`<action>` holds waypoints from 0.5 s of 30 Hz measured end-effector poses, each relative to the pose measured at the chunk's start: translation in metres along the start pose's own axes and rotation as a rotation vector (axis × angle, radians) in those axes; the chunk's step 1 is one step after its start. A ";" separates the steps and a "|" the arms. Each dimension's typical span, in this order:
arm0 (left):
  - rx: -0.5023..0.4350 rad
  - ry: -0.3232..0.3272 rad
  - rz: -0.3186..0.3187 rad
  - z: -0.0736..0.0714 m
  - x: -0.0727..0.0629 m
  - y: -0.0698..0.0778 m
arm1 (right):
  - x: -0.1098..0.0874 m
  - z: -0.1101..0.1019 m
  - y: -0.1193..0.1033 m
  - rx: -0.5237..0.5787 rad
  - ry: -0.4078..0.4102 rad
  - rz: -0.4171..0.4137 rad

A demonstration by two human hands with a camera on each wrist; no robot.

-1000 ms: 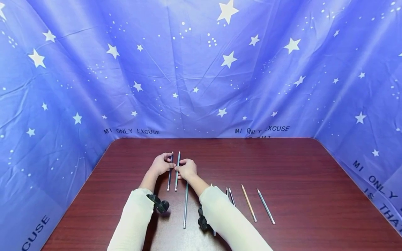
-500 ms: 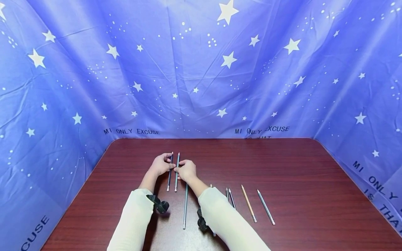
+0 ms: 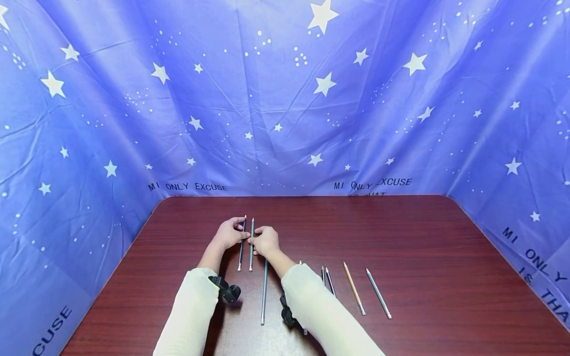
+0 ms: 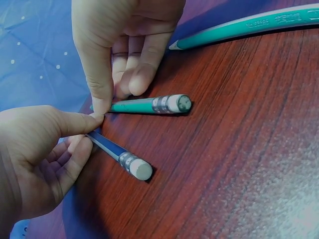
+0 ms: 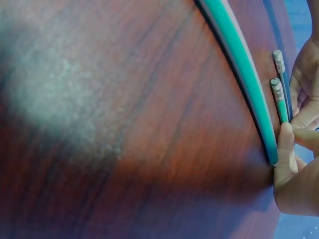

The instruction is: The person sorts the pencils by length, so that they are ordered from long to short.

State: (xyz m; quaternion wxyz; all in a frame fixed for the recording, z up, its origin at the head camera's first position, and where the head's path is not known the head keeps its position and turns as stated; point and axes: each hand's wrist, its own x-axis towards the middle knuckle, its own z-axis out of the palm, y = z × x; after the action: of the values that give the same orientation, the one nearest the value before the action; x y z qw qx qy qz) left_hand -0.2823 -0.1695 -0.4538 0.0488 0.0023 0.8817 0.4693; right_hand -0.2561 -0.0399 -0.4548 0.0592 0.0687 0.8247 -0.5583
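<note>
From here I watch the left hand (image 3: 229,234) pinch the blue pencil (image 3: 240,258) and the right hand (image 3: 265,241) the green pencil (image 3: 251,257), near the counter's (image 3: 401,232) far edge; hands this close (thumbs almost meeting) could bump, setting either pencil rolling.

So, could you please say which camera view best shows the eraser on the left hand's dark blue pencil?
The left wrist view: the white eraser on the dark blue pencil appears large and unobstructed. The head view shows it as a tiny pale end; the right wrist view shows it small, beside the held green pencil.
</note>
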 end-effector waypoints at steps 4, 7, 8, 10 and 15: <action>0.003 0.003 0.003 0.000 0.000 0.000 | 0.000 -0.002 -0.001 0.024 -0.006 -0.010; 0.004 0.002 0.009 0.000 0.000 0.000 | 0.000 -0.003 0.000 0.053 -0.014 -0.016; 0.001 0.002 0.009 0.001 0.000 0.000 | 0.000 -0.004 0.000 0.063 -0.018 -0.015; -0.003 0.002 0.007 0.001 0.000 -0.001 | 0.000 -0.006 0.000 0.071 -0.027 -0.014; -0.016 0.007 0.001 0.001 -0.001 -0.001 | -0.003 -0.012 -0.005 0.042 -0.058 -0.036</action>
State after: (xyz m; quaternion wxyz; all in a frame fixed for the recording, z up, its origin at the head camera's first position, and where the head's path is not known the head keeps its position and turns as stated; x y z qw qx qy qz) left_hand -0.2811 -0.1691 -0.4551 0.0452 0.0008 0.8780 0.4764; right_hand -0.2543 -0.0305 -0.4451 0.0715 0.0389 0.8118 -0.5783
